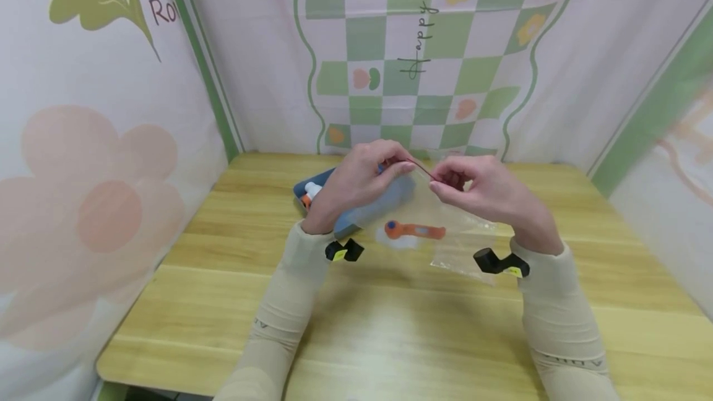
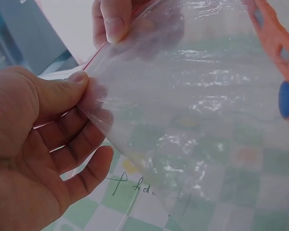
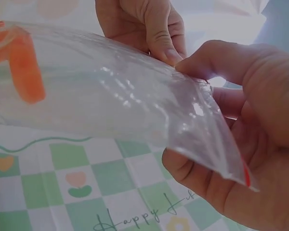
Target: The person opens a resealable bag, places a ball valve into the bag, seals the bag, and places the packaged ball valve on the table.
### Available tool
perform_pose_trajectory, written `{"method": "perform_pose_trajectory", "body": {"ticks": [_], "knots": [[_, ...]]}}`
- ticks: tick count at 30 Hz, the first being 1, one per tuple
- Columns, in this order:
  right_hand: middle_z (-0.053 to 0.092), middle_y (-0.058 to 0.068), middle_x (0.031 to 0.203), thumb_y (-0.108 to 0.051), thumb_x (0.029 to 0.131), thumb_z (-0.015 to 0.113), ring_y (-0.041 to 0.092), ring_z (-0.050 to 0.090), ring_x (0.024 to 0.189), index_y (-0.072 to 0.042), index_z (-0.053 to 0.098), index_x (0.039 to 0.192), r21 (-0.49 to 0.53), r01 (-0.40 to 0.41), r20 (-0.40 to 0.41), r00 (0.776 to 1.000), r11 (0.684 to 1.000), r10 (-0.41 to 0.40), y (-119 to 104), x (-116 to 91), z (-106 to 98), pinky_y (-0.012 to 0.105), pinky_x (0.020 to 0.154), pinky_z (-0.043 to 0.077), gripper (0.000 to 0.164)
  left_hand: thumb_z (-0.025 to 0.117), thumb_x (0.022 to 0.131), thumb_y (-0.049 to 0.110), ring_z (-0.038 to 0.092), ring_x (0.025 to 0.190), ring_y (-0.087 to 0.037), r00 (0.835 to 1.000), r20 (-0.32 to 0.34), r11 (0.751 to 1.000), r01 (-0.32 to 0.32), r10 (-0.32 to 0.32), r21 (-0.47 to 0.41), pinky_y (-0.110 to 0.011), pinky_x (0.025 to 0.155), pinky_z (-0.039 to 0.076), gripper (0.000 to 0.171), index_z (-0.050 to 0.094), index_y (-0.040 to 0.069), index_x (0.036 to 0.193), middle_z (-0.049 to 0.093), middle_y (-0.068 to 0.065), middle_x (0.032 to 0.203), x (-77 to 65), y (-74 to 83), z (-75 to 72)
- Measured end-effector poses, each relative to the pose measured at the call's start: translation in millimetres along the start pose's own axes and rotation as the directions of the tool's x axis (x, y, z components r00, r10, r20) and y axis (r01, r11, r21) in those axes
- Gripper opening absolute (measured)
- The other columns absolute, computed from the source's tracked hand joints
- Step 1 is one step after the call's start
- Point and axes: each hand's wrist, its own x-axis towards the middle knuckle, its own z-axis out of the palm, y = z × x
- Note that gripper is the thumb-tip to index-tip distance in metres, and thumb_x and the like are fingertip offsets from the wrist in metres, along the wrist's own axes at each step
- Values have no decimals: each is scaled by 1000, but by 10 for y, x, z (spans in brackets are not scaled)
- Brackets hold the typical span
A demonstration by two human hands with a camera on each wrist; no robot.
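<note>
A clear zip-lock bag (image 1: 465, 252) with a red seal strip hangs between both hands above the table. My left hand (image 1: 367, 172) pinches the strip between thumb and index finger, its other fingers loosely curled behind the film in the left wrist view. Close beside it, my right hand (image 1: 484, 187) pinches the same edge with thumb and fingertips. Low in the bag lies an orange plastic piece (image 1: 423, 231) with a round blue spot at one end; the left wrist view shows slots in it. Whether the bag's mouth is sealed I cannot tell.
Behind the left hand stands a blue tray (image 1: 319, 178), partly hidden, with a white piece (image 1: 312, 189) and something orange in it. The wooden table (image 1: 223, 302) meets a patterned cloth (image 1: 384, 42) at the back. Black wrist cameras (image 1: 501, 263) sit at both cuffs.
</note>
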Motion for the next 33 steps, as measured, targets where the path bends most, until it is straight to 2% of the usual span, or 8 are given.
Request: {"method": "perform_pose_trajectory", "body": {"ticks": [6,16,23,33], "knots": [[54,-11,69,-1,79,69,1,49,59,-12,66,83,-21,-8,0,1000,1000,8,-14,-7,12,15,53,41,11,61,90,18,48,69,-5,1000,-17,1000,-10,10,9,-23,65,43,11,66,8,88,61,3,81,-8,-15,-19],[56,-9,71,3,76,70,3,50,59,-9,66,83,-20,34,-16,999,999,-34,-12,-5,21,14,54,41,15,60,91,17,47,67,-7,999,-44,1000,-12,13,15,-32,61,45,12,66,7,88,60,2,80,-12,-7,-85],[56,-11,71,2,77,68,1,50,59,-11,65,83,-43,40,-6,999,998,-40,-24,-3,4,14,53,41,16,59,91,19,47,67,-6,999,-48,1000,8,-7,19,-22,61,41,13,66,8,88,60,2,81,-25,-2,-111],[55,-11,72,5,75,69,3,50,60,-15,63,83,-53,3,-5,1000,999,-4,-41,-13,1,14,55,41,22,60,91,17,49,68,-6,998,-59,999,24,-22,25,-20,62,42,12,67,7,89,62,2,82,-34,-9,-151]]}}
